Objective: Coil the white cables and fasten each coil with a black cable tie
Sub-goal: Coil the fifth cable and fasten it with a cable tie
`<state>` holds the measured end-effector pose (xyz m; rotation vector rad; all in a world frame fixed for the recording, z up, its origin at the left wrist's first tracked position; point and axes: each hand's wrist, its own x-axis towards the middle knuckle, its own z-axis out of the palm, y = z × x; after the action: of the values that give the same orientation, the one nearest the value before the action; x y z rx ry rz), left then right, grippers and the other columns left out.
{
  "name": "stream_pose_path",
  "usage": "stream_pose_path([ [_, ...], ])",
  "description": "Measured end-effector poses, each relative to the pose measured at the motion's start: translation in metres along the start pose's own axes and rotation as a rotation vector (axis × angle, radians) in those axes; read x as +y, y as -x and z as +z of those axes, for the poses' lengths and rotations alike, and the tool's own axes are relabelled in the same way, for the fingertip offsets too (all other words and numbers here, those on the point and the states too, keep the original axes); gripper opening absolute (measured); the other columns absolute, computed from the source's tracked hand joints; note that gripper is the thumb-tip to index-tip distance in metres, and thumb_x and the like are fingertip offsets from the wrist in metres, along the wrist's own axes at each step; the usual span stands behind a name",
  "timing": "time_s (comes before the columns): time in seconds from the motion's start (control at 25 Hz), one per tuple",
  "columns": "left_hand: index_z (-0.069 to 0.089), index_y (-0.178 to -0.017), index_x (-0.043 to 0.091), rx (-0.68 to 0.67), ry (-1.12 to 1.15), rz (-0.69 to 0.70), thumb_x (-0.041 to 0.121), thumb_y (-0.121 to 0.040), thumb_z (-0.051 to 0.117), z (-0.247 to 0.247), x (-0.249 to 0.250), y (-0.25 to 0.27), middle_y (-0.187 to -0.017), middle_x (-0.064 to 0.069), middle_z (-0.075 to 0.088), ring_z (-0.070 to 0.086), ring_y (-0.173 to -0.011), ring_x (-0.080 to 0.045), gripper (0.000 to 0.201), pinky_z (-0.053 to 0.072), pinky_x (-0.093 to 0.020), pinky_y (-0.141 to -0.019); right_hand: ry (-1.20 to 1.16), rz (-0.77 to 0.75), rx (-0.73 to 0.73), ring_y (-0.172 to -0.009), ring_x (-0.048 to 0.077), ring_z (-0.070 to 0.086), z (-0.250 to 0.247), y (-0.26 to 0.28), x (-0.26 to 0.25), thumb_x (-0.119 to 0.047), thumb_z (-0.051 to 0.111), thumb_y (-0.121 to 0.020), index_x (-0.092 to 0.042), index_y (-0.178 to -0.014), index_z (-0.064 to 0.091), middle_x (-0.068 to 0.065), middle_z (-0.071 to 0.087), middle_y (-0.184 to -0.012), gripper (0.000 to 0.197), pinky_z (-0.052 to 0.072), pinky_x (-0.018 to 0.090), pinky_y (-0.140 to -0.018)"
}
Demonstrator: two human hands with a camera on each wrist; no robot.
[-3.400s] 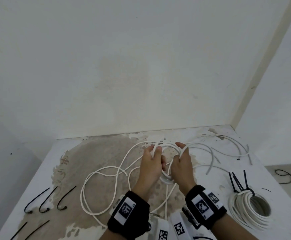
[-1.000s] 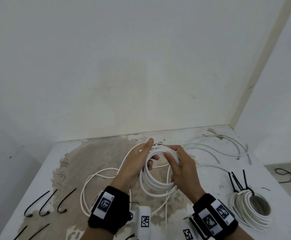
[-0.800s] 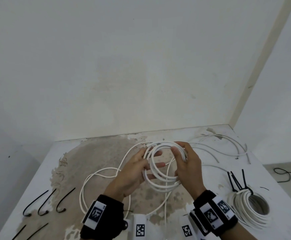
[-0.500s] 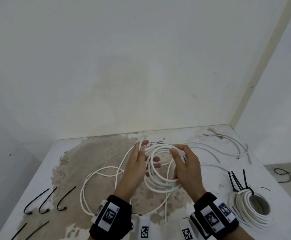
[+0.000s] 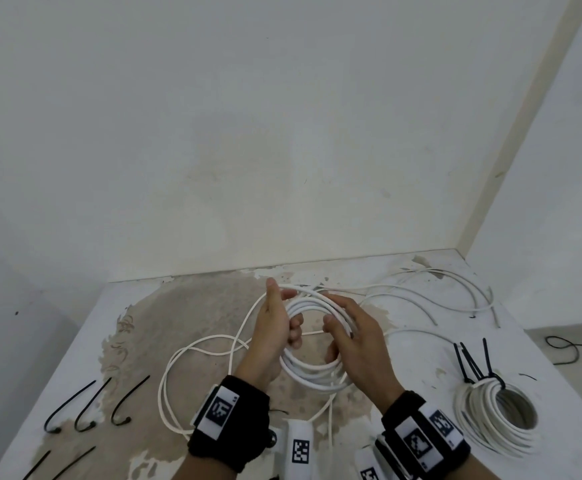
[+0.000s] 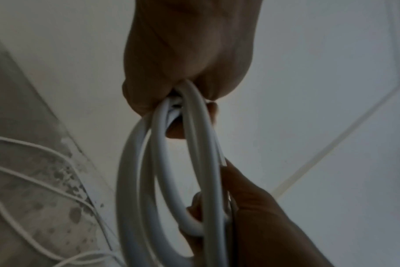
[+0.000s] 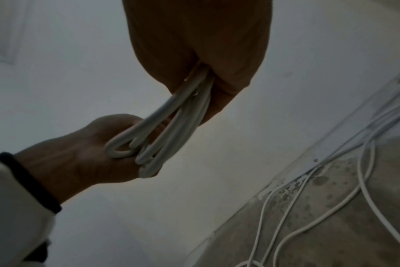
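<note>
Desk: While you work over the white-painted desk (image 5: 369, 271) with its worn brown patch, everything for the job lies on it or just above it.
Loose cable: The long white round cable (image 5: 192, 348) trails in wide loops across the brown patch on your left and runs up into your hands; more white strands lie toward the far right corner.
Finished coil: A tidy white cable coil (image 5: 497, 417) sits near the right edge, already bound with black cable ties (image 5: 473, 365) whose tails stick up.
Coil in hand: The half-wound white coil (image 5: 312, 341) is held above the desk between both hands, several turns stacked.
Left hand: Your left hand (image 5: 275, 330) is clamped on the coil's left side, fingers curled through the ring; the wrist view shows the turns bunched in its grip.
Right hand: Your right hand (image 5: 358, 341) is closed on the right side, thumb inside the ring and fingers over the turns.
Spare ties: Three hooked black ties (image 5: 95, 403) lie near the left edge, two straighter ones just in front of them, well apart from your hands.
Risk: The stiff turns will likely spring apart if either grip loosens before a tie goes on.
Risk: The trailing loops cross each other, so pulling slack fast could knot or kink them.
Risk: Reaching left for a tie leaves one hand holding everything; the coil may fan out.
</note>
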<state>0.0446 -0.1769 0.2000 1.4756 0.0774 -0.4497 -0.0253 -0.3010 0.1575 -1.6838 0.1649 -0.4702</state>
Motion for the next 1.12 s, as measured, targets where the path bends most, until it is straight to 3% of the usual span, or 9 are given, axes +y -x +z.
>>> stream_pose_path([
  [0.24, 0.056, -0.121, 0.016, -0.167, 0.057, -0.030, 0.064, -0.097, 0.028, -0.006, 0.012, 0.004, -0.063, -0.004, 0.054, 0.033, -0.039, -0.010, 0.060, 0.029, -0.020, -0.039, 0.202, -0.159, 0.056, -0.066, 0.013, 0.062, -0.011, 0.000, -0.001, -0.004, 0.063, -0.094, -0.023, -0.113, 0.069, -0.004, 0.069, -0.080, 0.028, 0.047, 0.013, -0.061],
  [0.36, 0.057, -0.120, 0.019, -0.211, -0.051, -0.046, 0.061, -0.098, 0.035, -0.006, 0.013, 0.004, -0.070, -0.004, 0.052, 0.037, -0.042, -0.011, 0.052, 0.040, -0.025, -0.045, 0.387, -0.216, -0.002, -0.061, 0.013, 0.056, -0.022, -0.006, 0.001, -0.006, 0.064, -0.092, -0.027, -0.110, 0.067, -0.005, 0.063, -0.069, 0.028, 0.042, 0.019, -0.058],
  [0.52, 0.055, -0.113, 0.023, -0.038, -0.177, 0.080, 0.065, -0.097, 0.027, 0.008, 0.003, 0.005, -0.075, 0.001, 0.049, 0.040, -0.051, -0.009, 0.053, 0.038, -0.028, -0.040, 0.362, -0.129, -0.086, -0.048, 0.010, 0.044, -0.019, -0.011, -0.001, -0.008, 0.054, -0.095, -0.031, -0.106, 0.061, -0.006, 0.052, -0.057, 0.026, 0.034, 0.020, -0.050],
  [0.6, 0.058, -0.105, 0.024, 0.043, -0.201, 0.187, 0.065, -0.097, 0.021, 0.009, -0.001, 0.003, -0.073, 0.002, 0.052, 0.044, -0.053, -0.007, 0.056, 0.046, -0.036, -0.044, 0.251, -0.083, -0.083, -0.050, 0.015, 0.051, -0.015, -0.011, -0.005, -0.005, 0.049, -0.098, -0.031, -0.111, 0.062, -0.005, 0.057, -0.062, 0.032, 0.041, 0.021, -0.050],
  [0.72, 0.062, -0.100, 0.019, 0.061, -0.196, 0.286, 0.068, -0.094, 0.015, 0.008, -0.003, 0.000, -0.059, -0.002, 0.057, 0.042, -0.041, -0.009, 0.068, 0.035, -0.025, -0.044, 0.084, -0.025, -0.108, -0.049, 0.022, 0.058, -0.006, -0.008, -0.009, 0.001, 0.039, -0.102, -0.027, -0.128, 0.062, -0.009, 0.059, -0.070, 0.045, 0.051, 0.029, -0.049],
  [0.8, 0.063, -0.104, 0.014, 0.040, -0.145, 0.274, 0.060, -0.099, 0.021, 0.006, -0.001, 0.002, -0.064, -0.007, 0.068, 0.054, -0.046, -0.018, 0.063, 0.042, -0.028, -0.045, 0.029, 0.006, -0.012, -0.046, 0.020, 0.051, -0.003, -0.010, -0.009, 0.002, 0.036, -0.101, -0.026, -0.125, 0.065, -0.006, 0.061, -0.070, 0.047, 0.049, 0.029, -0.046],
  [0.88, 0.064, -0.111, 0.014, -0.002, -0.127, 0.201, 0.049, -0.102, 0.034, 0.000, 0.002, 0.005, -0.081, -0.007, 0.075, 0.070, -0.068, -0.025, 0.047, 0.055, -0.034, -0.063, 0.019, 0.041, 0.141, -0.046, 0.018, 0.046, -0.004, -0.014, -0.006, 0.002, 0.036, -0.101, -0.025, -0.120, 0.067, -0.003, 0.060, -0.066, 0.045, 0.045, 0.026, -0.045],
  [1.0, 0.060, -0.124, 0.019, -0.196, -0.003, 0.007, 0.028, -0.102, 0.046, -0.015, 0.000, 0.009, -0.106, -0.010, 0.073, 0.072, -0.095, -0.028, 0.027, 0.057, -0.048, -0.088, -0.012, 0.106, 0.219, -0.042, 0.016, 0.040, -0.006, -0.018, -0.003, -0.002, 0.035, -0.103, -0.028, -0.118, 0.066, -0.006, 0.050, -0.055, 0.043, 0.045, 0.033, -0.042],
  [1.12, 0.052, -0.133, 0.007, -0.249, 0.166, -0.071, 0.002, -0.102, 0.040, -0.023, -0.008, 0.007, -0.117, -0.016, 0.070, 0.069, -0.105, -0.030, 0.033, 0.059, -0.044, -0.086, -0.008, 0.155, 0.265, -0.045, 0.021, 0.046, -0.010, -0.018, -0.003, -0.005, 0.035, -0.104, -0.035, -0.116, 0.064, -0.007, 0.053, -0.060, 0.043, 0.052, 0.041, -0.048],
])
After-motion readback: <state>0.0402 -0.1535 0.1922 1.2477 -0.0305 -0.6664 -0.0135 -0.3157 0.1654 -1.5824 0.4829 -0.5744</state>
